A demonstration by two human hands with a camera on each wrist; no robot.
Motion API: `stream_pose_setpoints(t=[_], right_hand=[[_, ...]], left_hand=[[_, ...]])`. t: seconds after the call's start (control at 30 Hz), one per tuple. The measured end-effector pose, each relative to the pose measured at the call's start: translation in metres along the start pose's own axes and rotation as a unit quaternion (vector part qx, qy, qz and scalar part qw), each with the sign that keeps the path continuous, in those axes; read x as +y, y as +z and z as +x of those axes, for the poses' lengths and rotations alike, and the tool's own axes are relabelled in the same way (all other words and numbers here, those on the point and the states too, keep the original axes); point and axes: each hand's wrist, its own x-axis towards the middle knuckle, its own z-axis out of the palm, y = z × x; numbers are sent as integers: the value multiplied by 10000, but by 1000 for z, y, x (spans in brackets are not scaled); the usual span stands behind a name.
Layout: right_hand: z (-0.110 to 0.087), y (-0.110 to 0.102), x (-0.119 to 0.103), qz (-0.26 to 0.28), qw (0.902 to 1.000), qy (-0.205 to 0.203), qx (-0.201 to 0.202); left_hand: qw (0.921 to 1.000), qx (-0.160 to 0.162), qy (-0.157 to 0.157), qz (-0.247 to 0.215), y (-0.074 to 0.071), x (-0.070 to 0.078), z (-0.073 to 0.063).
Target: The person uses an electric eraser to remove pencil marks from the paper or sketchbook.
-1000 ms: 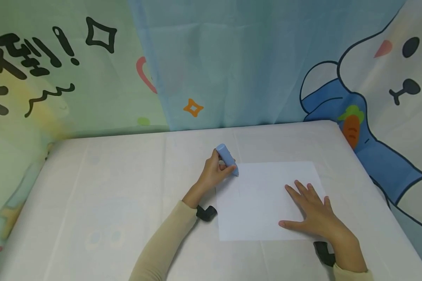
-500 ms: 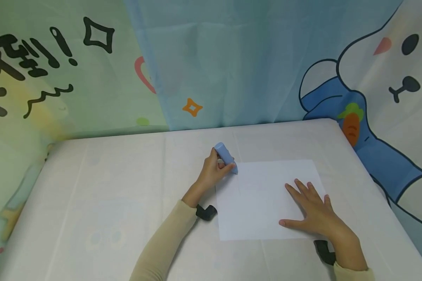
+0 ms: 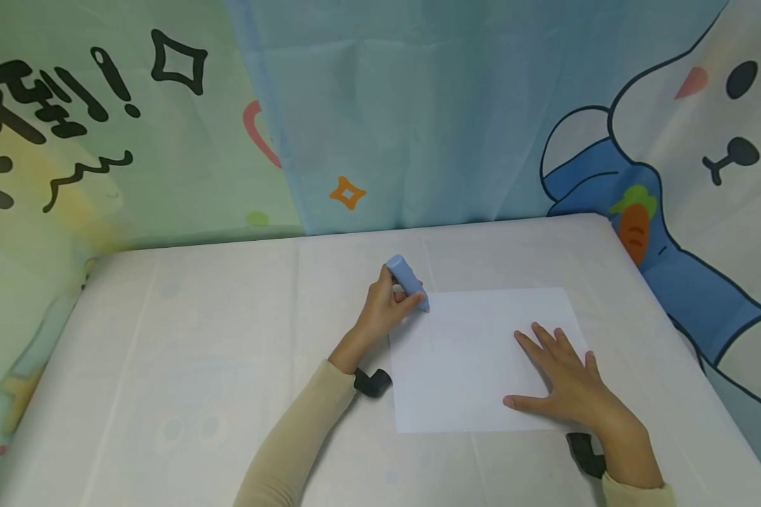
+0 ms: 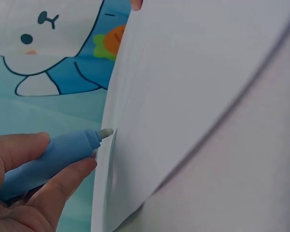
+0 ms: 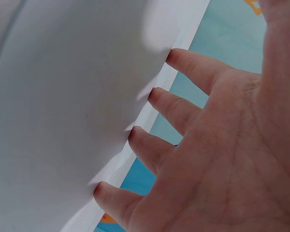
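In the head view, my left hand (image 3: 382,308) pinches a thick blue marker (image 3: 409,280), its lower end slanting down at the upper left corner of a white sheet of paper (image 3: 459,366). The left wrist view shows the marker (image 4: 55,157) uncapped, with a narrow pale tip right by the paper's edge; whether it touches I cannot tell. A small whitish bit shows between the left fingers. My right hand (image 3: 567,387) lies spread on the right part of the sheet, fingertips pressing the paper (image 5: 77,106) in the right wrist view. No marks are visible on the sheet.
A white cloth covers the table (image 3: 215,338). Behind it hangs a printed curtain (image 3: 418,113), blue and green with cartoon figures. A black wrist mount (image 3: 373,384) sits at the left wrist, another black mount (image 3: 585,456) at the right.
The whole view has shifted very slightly. Both hands keep their places: the left one still pinches the marker at the sheet's corner, and the right stays spread on the paper.
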Motion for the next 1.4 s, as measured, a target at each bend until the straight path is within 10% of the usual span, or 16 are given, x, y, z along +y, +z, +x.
stream_pose_setpoints(t=[1.4], right_hand=[[0, 0, 3, -19, 10000, 25, -33]], left_hand=[[9994, -292, -102, 147, 2, 0, -3]])
